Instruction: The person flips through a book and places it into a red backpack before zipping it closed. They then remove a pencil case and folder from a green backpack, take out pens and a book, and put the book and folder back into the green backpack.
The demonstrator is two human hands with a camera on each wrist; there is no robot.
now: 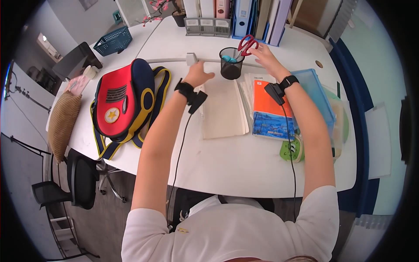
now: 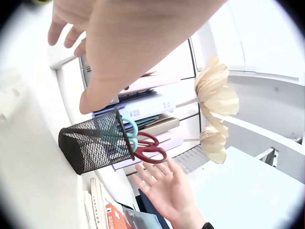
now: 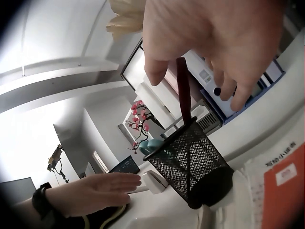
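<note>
A black mesh pen cup stands upright on the white desk. Red-handled scissors stick out of its top, beside scissors with turquoise handles. Close to the red handles is my right hand, its fingers spread and holding nothing; in the right wrist view its thumb overlaps the red handle. To the left of the cup, my left hand hovers with relaxed fingers, also holding nothing. Just beyond it sits a small white block. Pale booklets lie in front of the cup.
A red and navy backpack fills the left of the desk. Right of the booklets lie an orange-and-blue book, a blue folder and a green pouch. Binders line the back, with a teal basket at far left.
</note>
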